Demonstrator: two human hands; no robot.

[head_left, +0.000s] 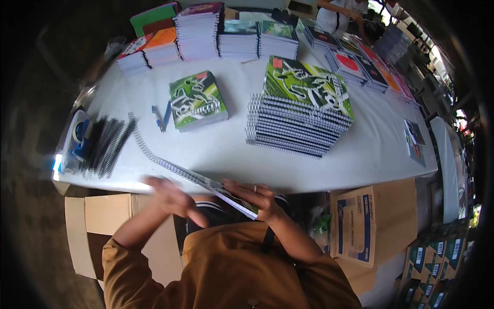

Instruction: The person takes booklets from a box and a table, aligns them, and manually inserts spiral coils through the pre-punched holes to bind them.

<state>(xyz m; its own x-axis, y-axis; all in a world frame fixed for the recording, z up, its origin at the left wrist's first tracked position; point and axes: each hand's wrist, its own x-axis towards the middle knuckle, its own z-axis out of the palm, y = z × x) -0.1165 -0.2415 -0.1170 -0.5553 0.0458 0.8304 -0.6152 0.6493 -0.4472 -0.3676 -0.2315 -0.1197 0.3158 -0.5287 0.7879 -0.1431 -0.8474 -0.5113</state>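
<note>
My right hand [260, 198] grips a notebook [234, 202], held tilted at the table's near edge, its bound side turned up and to the left. A dark spiral coil [154, 157] runs along that side, and its loose end curves out over the table. My left hand [175, 198] is beside the notebook, blurred by motion, with thumb and fingers apart and nothing seen in it. Beyond my hands are a short stack of green-covered books [198, 100] and a taller stack of spiral-bound green notebooks [298, 123].
Loose black coils [108, 147] lie at the left beside a blue tape dispenser [80, 139]. Blue-handled pliers [162, 117] rest near the short stack. Notebook stacks [198, 33] line the far side. Cardboard boxes [381, 226] stand below the table. Another person [334, 18] is at the far right.
</note>
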